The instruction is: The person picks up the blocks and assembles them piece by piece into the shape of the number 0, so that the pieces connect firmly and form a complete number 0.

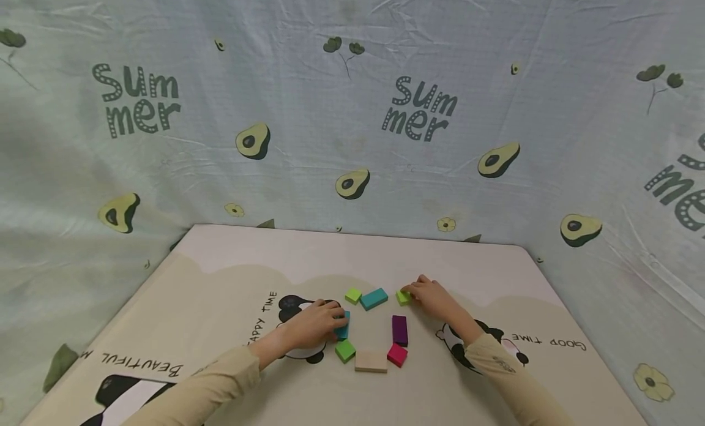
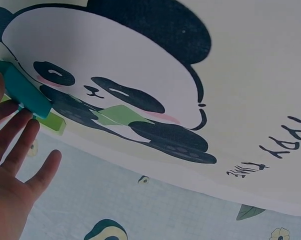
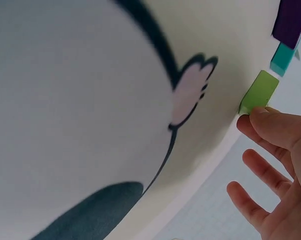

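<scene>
Colored wooden blocks form a loose ring on the table. My left hand (image 1: 314,324) is at the ring's left side, with its thumb and fingers on a teal block (image 2: 28,90). Part of that block is covered by the fingers in the head view. At the far right of the ring, my right hand (image 1: 437,300) pinches a lime green block (image 3: 259,92) between thumb and fingertips, the other fingers spread apart. Just below the left hand sits a green block (image 1: 345,351). A purple block (image 1: 399,330) lies nearer to me than the right hand.
At the back of the ring are another lime block (image 1: 354,295) and a second teal block (image 1: 374,298). A plain wood block (image 1: 371,362) and a pink-red block (image 1: 397,355) make up the front. The table (image 1: 220,303) carries panda prints; a patterned cloth (image 1: 308,108) hangs behind.
</scene>
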The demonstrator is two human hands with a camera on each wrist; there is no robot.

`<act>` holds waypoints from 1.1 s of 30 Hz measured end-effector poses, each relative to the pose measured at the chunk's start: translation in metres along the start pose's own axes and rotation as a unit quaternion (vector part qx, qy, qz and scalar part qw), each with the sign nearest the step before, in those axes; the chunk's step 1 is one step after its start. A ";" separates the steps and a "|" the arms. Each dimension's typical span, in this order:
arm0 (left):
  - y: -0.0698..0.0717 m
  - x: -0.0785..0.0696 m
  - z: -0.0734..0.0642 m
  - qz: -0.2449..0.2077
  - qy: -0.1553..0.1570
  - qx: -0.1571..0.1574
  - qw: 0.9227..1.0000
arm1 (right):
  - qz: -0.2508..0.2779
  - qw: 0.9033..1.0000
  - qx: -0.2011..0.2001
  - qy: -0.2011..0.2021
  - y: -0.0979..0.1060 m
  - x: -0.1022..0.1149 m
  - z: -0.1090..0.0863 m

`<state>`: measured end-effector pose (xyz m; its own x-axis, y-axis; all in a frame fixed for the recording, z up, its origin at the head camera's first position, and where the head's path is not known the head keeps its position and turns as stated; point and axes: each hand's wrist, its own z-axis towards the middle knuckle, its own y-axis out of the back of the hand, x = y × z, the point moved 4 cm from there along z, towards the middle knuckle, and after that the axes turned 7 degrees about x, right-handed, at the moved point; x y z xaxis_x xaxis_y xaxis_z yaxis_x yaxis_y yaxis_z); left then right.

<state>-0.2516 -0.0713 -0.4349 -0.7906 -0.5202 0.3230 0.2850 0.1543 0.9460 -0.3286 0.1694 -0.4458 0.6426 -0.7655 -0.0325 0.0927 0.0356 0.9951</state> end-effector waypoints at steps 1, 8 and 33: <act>0.000 0.000 0.000 0.000 -0.001 0.000 1.000 | 0.000 1.000 -0.002 0.004 0.000 0.001 0.000; 0.001 0.000 -0.001 0.003 -0.003 -0.007 1.000 | -0.007 0.999 -0.020 0.044 0.002 0.008 -0.003; 0.003 -0.001 0.000 0.007 -0.006 -0.009 1.000 | 0.007 0.997 -0.003 0.076 0.005 0.020 0.000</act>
<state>-0.2502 -0.0700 -0.4323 -0.7927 -0.5081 0.3367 0.3056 0.1466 0.9408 -0.3149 0.1546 -0.4415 0.7522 -0.6581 -0.0335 0.0873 0.0491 0.9950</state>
